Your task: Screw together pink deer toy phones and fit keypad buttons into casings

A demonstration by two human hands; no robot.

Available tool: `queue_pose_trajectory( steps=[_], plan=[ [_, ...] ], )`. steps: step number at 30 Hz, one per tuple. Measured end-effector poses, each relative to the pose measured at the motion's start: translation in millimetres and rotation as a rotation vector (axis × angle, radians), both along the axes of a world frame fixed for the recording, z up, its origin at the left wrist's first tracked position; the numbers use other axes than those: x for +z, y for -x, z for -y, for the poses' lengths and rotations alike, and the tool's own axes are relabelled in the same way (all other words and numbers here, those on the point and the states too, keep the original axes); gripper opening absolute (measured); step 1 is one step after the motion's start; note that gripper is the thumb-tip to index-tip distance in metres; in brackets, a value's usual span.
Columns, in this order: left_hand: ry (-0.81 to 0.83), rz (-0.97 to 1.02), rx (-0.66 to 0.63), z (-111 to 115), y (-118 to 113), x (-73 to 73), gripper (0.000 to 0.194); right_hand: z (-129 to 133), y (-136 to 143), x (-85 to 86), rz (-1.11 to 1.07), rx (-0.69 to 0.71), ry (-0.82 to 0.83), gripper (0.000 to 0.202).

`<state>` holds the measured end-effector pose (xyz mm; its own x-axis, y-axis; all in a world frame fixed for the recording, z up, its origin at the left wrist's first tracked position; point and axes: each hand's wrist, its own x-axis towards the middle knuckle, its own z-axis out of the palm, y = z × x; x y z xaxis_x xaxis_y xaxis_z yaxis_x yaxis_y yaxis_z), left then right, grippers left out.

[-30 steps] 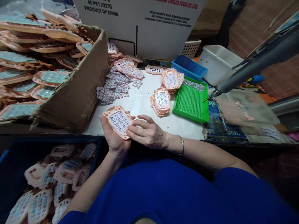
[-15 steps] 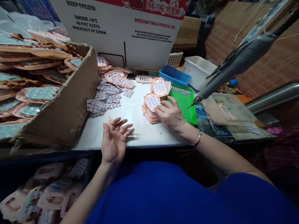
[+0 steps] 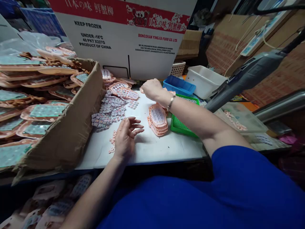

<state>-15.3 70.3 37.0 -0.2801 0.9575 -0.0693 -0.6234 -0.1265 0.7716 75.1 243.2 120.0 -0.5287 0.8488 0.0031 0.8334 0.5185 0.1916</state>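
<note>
My left hand (image 3: 125,136) is raised over the white work surface, palm turned to the right, its fingers loosely apart with nothing in them. Beside it lie small pink plastic pieces (image 3: 111,143). My right hand (image 3: 153,89) reaches to the back of the surface, its fingers curled down at a pink plastic panel (image 3: 141,90); only the panel's edge shows and the fingertips are hidden. Between the hands stands a stack of pink panels with white key sheets (image 3: 158,116). Another panel stack (image 3: 164,101) is partly behind my right forearm. Loose key sheets (image 3: 111,109) are heaped to the left.
A cardboard box (image 3: 69,117) full of pink parts stands left. Right are a green tray (image 3: 182,125) with metal screws, a blue bin (image 3: 178,85), a white bin (image 3: 203,81) and a clear tray (image 3: 247,117). An electric screwdriver (image 3: 247,76) hangs at right. A white carton (image 3: 121,41) stands behind.
My right hand has left the near panel stack and reached farther back and left. My left hand has moved slightly right and turned its palm inward. The view has tilted up.
</note>
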Motion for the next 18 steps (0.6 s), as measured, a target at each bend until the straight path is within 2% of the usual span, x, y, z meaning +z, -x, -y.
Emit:
queue_pose_trajectory(
  steps=[3, 5, 8, 10, 13, 16, 18],
  plan=[
    [-0.003, 0.016, -0.019, -27.9, 6.7, 12.1, 0.025, -42.4, 15.8, -11.6, 0.035, -0.049, 0.055, 0.024],
    [-0.005, 0.023, -0.008, -44.4, 14.5, 20.5, 0.022, -59.7, 19.1, -21.4, 0.061, -0.064, 0.089, 0.030],
    [0.013, 0.048, 0.052, -64.1, 27.2, 29.4, 0.018, -71.9, 18.5, -31.7, 0.086, -0.060, 0.127, 0.040],
    [0.028, 0.066, 0.095, -73.6, 34.2, 31.0, 0.018, -74.8, 17.9, -31.5, 0.085, -0.050, 0.136, 0.039],
    [0.044, 0.072, 0.160, -83.1, 41.1, 27.2, 0.020, -74.2, 23.4, -15.9, 0.050, -0.036, 0.125, 0.035],
    [0.052, 0.075, 0.216, -86.8, 43.9, 22.6, 0.026, -63.9, 38.1, 12.6, -0.041, -0.005, 0.106, 0.021],
    [0.045, 0.092, 0.248, -86.3, 43.7, 22.3, 0.037, -50.4, 49.8, 30.0, -0.106, 0.048, 0.145, 0.014]
  ],
)
